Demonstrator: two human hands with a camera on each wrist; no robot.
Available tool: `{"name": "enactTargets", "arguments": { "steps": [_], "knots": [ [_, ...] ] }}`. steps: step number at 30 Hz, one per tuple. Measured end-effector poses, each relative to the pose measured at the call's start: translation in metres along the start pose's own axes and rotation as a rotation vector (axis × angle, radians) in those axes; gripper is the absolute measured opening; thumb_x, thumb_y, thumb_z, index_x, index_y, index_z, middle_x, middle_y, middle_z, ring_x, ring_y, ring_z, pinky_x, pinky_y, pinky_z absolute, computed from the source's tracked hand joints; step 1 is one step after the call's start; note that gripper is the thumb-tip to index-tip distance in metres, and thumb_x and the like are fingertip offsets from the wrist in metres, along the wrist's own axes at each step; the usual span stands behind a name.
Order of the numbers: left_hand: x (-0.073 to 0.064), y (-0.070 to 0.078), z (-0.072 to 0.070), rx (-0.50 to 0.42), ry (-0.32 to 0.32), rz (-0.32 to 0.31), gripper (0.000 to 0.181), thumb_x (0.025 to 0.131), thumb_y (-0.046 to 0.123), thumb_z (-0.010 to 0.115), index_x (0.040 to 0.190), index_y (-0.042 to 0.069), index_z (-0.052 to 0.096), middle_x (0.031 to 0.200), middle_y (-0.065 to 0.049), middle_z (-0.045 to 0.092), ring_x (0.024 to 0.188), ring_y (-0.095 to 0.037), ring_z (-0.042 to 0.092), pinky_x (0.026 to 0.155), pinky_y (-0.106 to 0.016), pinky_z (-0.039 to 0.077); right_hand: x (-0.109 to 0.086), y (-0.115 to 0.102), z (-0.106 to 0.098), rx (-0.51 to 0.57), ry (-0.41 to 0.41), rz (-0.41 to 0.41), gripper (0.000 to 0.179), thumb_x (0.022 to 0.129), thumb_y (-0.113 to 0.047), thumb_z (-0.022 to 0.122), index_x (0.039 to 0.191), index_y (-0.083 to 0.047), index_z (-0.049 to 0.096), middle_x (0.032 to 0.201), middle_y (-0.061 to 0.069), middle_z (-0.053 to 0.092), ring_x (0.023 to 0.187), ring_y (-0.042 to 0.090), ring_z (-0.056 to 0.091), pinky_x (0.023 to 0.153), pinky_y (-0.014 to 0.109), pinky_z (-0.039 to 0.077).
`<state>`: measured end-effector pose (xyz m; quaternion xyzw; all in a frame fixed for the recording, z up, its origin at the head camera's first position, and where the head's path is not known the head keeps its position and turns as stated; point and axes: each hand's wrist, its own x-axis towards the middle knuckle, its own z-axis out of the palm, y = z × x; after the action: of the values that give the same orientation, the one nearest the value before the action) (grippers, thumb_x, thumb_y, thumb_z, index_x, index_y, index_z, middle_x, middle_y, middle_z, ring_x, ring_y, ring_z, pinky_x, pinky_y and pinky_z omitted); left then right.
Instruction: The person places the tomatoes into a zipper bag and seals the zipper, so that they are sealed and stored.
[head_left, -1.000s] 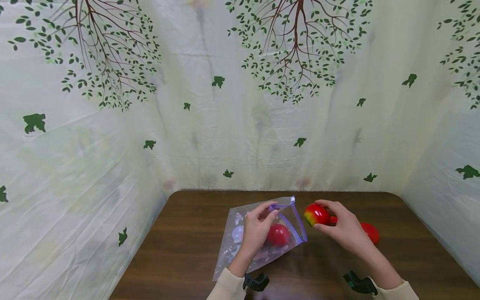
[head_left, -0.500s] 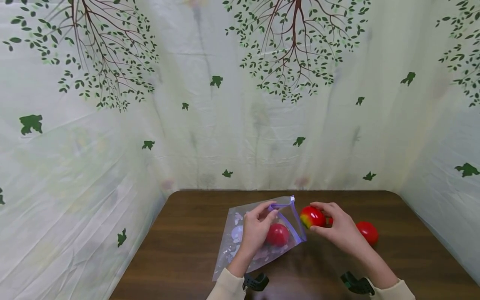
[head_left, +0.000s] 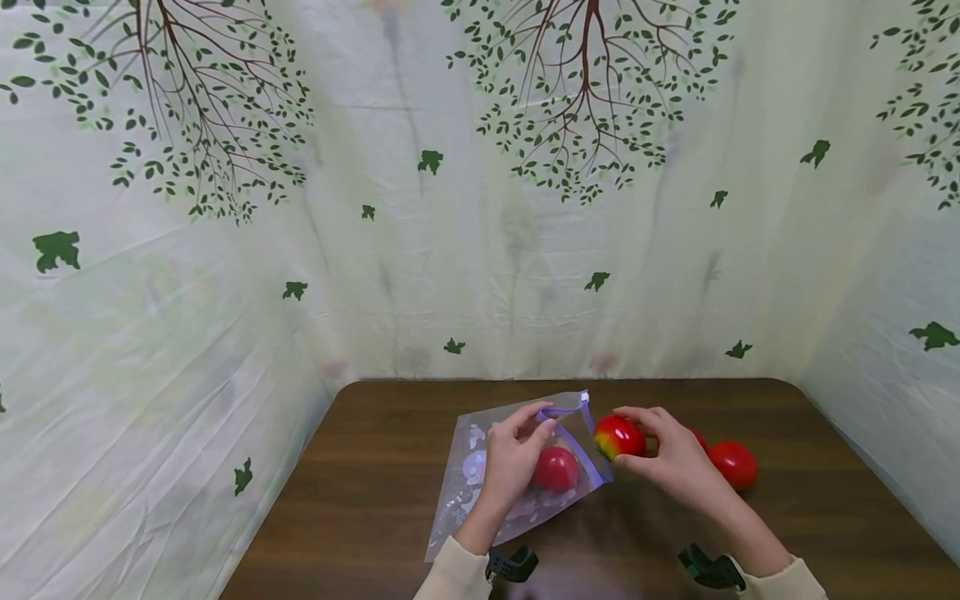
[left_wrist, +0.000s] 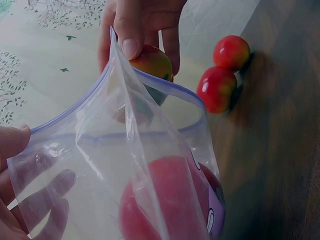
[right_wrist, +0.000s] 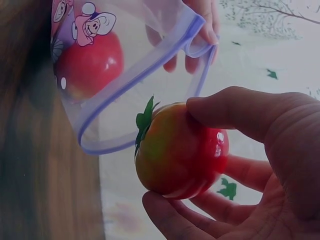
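Observation:
My left hand (head_left: 512,458) pinches the rim of a clear zip bag (head_left: 448,510) with purple edging, and its mouth gapes toward the right. Inside the bag a red round fruit (head_left: 556,469) shows through the plastic. My right hand (head_left: 670,458) grips a red tomato (right_wrist: 182,152), yellow-green around its leafy green top, between thumb and fingers. That top faces the bag's purple zip edge (right_wrist: 135,82), and the tomato is right at the opening. In the left wrist view the tomato is partly covered by the bag's raised edge.
Two more red fruits, one nearer (head_left: 733,465) and one partly behind the right hand (head_left: 700,438), sit on the brown wooden table (head_left: 360,483). A white curtain (head_left: 517,317) printed with leaves hangs behind the table and along both sides.
My right hand has moved left with the tomato, up to the bag's mouth. The two fruits on the table show more from behind it. My left hand and the bag have stayed put.

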<state>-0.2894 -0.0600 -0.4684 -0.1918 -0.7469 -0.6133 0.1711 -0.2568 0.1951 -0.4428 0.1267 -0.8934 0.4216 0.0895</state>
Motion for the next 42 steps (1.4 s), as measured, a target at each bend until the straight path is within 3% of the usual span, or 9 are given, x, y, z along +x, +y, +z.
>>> {"name": "enactTargets", "arguments": {
  "steps": [12, 25, 33, 42],
  "knots": [
    [0.000, 0.000, 0.003, -0.008, 0.000, 0.002, 0.031, 0.094, 0.028, 0.074, 0.122, 0.015, 0.073, 0.107, 0.011, 0.074, 0.090, -0.011, 0.070, 0.082, -0.027, 0.057, 0.001, 0.002, 0.007, 0.051, -0.036, 0.050, 0.065, 0.077, -0.025, 0.089, 0.135, -0.020, 0.060, 0.122, 0.007, 0.062, 0.103, 0.029, 0.066, 0.076, 0.037, 0.060],
    [-0.002, 0.000, 0.004, -0.006, -0.017, -0.006, 0.030, 0.094, 0.027, 0.073, 0.123, 0.019, 0.073, 0.106, 0.011, 0.073, 0.091, -0.012, 0.070, 0.083, -0.028, 0.057, 0.002, 0.004, 0.014, 0.094, -0.072, 0.050, 0.061, 0.078, -0.025, 0.089, 0.132, -0.017, 0.062, 0.124, 0.010, 0.061, 0.102, 0.028, 0.065, 0.074, 0.034, 0.061],
    [-0.002, -0.001, 0.006, -0.041, -0.031, -0.002, 0.031, 0.094, 0.025, 0.074, 0.124, 0.017, 0.072, 0.108, 0.007, 0.074, 0.092, -0.013, 0.070, 0.084, -0.028, 0.057, 0.004, 0.008, 0.018, 0.112, -0.090, 0.076, 0.049, 0.079, -0.026, 0.087, 0.123, -0.016, 0.068, 0.113, 0.005, 0.063, 0.101, 0.023, 0.066, 0.079, 0.034, 0.060],
    [-0.005, -0.003, 0.006, 0.013, -0.031, -0.035, 0.031, 0.094, 0.032, 0.074, 0.124, 0.025, 0.072, 0.110, 0.012, 0.072, 0.095, -0.011, 0.069, 0.084, -0.027, 0.057, 0.007, 0.015, 0.024, 0.131, -0.130, 0.101, 0.048, 0.079, -0.029, 0.087, 0.121, -0.018, 0.069, 0.117, 0.004, 0.066, 0.101, 0.025, 0.066, 0.080, 0.039, 0.060]
  ]
}}
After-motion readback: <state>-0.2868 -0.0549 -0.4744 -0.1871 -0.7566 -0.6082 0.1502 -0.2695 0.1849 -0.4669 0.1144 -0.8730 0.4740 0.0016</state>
